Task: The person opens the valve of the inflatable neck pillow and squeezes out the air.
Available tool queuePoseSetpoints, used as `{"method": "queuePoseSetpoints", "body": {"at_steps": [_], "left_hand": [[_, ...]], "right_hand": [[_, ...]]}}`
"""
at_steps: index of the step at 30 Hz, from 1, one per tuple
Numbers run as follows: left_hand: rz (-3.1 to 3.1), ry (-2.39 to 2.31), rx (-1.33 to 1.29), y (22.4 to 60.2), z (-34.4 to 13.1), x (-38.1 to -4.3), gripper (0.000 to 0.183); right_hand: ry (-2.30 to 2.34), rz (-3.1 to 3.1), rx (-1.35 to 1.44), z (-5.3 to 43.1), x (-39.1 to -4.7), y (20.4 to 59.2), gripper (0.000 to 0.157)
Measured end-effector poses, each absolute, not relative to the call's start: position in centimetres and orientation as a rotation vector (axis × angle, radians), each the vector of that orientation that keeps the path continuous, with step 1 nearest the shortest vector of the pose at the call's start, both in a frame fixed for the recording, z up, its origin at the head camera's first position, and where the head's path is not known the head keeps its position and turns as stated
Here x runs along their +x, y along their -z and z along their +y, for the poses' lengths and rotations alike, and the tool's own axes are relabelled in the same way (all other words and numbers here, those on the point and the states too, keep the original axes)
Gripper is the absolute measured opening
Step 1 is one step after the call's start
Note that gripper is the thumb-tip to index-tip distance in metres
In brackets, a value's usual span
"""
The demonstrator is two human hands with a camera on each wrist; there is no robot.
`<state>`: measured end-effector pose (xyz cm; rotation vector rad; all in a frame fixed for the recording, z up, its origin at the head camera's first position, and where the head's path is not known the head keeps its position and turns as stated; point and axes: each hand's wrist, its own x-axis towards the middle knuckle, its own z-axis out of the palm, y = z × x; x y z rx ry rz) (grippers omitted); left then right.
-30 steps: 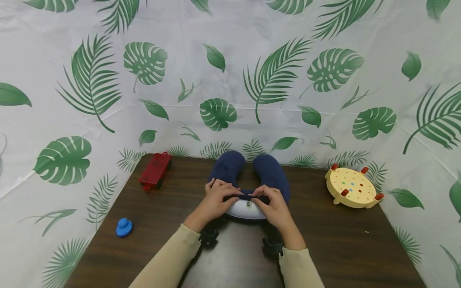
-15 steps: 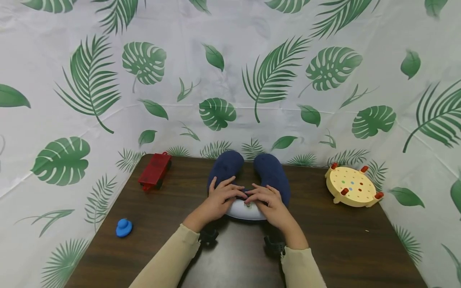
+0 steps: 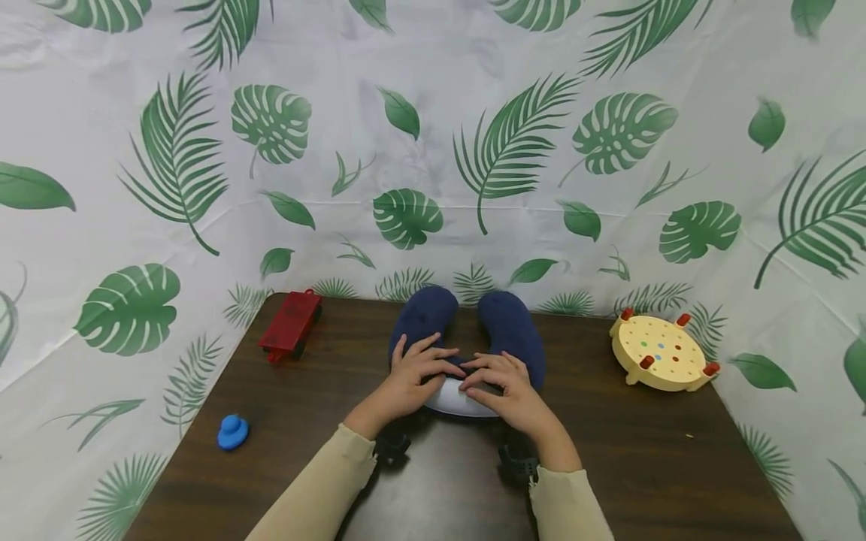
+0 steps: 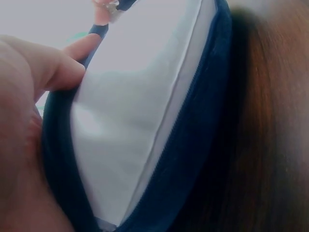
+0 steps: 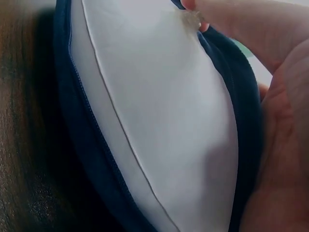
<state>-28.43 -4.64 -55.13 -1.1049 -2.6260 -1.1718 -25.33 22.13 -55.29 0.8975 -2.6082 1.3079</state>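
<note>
A navy U-shaped neck pillow [image 3: 510,330] lies on the table, its two ends toward the back wall. Along the near curve its cover is unzipped, and a smooth white inner [image 4: 130,92] bulges out through the gap. My left hand [image 3: 406,381] holds the upper edge of the navy cover [image 4: 60,125], with the thumb on the front side. With thumb and finger, my right hand [image 3: 510,391] pinches a small clear valve [image 5: 191,19] on the white inner, beside that same edge. The far fingers of both hands are partly hidden in the wrist views.
A red toy cart [image 3: 292,323] stands at the back left of the table [image 3: 609,466]. Nearer on the left lies a blue knobbed piece [image 3: 233,432]. A round yellow toy with red pegs [image 3: 659,349] sits at the right. A leaf-patterned sheet [image 3: 325,225] hangs behind.
Both hands held a raised edge of the cover a second ago, with the valve showing between them. Since then the fingers have spread lower, and the right hand has come onto the valve.
</note>
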Motion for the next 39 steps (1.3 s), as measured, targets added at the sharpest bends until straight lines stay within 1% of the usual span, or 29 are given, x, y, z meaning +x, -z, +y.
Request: {"method": "queuePoseSetpoints", "body": {"at_steps": [26, 37, 39], "left_hand": [[-2.624, 1.156, -1.099, 55.12, -4.21, -28.29, 0.031], [-2.639, 1.15, -1.104, 55.17, -4.4, -28.38, 0.029], [-2.637, 1.148, -1.103, 55.18, -4.44, -28.41, 0.029]], "right_hand": [[-1.393, -2.565, 0.82, 22.34, -25.21, 55.51, 0.015], [-1.396, -2.53, 0.819, 22.11, -25.48, 56.01, 0.018], [-1.405, -2.515, 0.819, 22.11, -25.56, 56.08, 0.022]]}}
